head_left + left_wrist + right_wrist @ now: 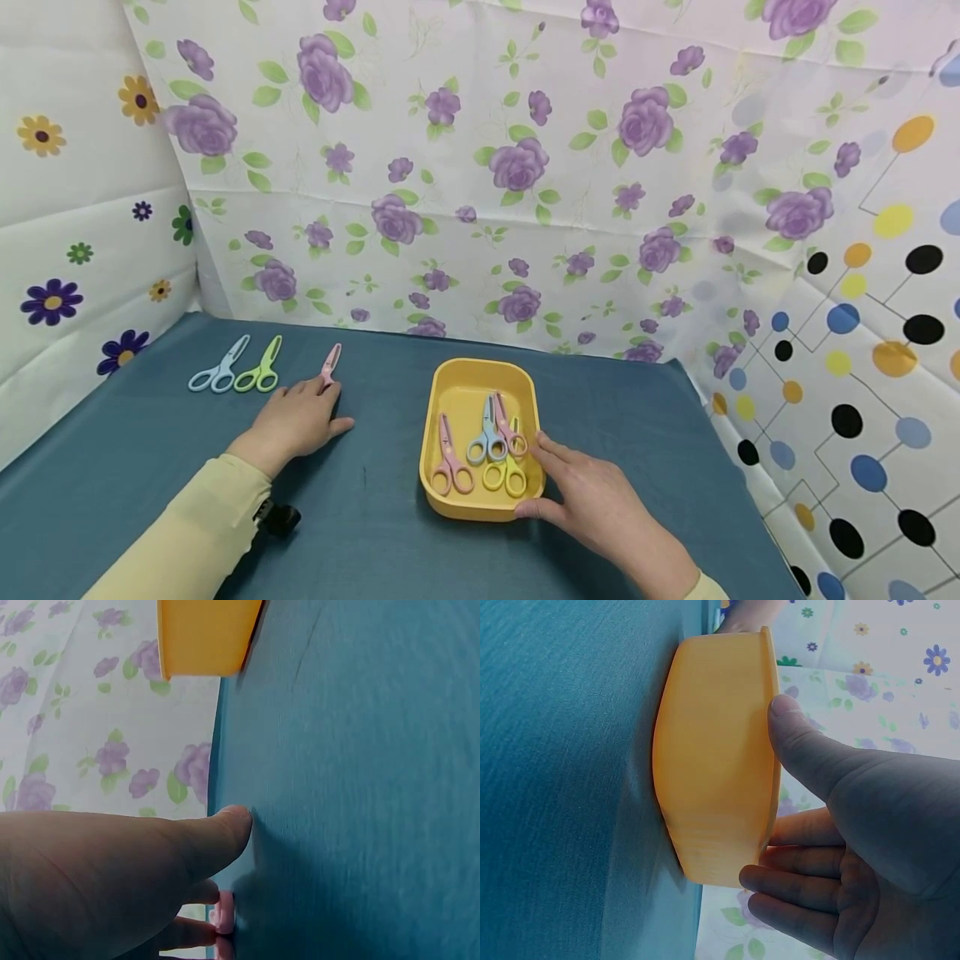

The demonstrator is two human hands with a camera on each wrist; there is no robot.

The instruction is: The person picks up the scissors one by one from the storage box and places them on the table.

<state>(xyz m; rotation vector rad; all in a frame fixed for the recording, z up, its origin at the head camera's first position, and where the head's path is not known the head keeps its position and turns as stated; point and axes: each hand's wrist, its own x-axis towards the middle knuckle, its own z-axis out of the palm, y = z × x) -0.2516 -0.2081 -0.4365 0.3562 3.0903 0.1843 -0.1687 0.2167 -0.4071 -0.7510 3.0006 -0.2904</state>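
Note:
My left hand (294, 423) reaches over a pair of pink scissors (332, 360), fingertips on its handle end and thumb held out to the side. In the left wrist view the fingertips touch the pink handle loop (225, 913); the rest of the scissors is hidden there. My right hand (600, 500) rests against the right side of a yellow tray (467, 375), with the thumb at the rim and the fingers along the wall. Inside the tray lie pink scissors (448, 457), blue scissors (489, 433), another pink pair (504, 412) and yellow scissors (495, 477), partly overlapping.
To the left of my left hand, light blue scissors (225, 367) and green scissors (262, 368) lie side by side. A dark blue cloth (360, 533) covers the table. Floral sheeting (465, 167) stands along the back edge, with patterned sheets at both sides.

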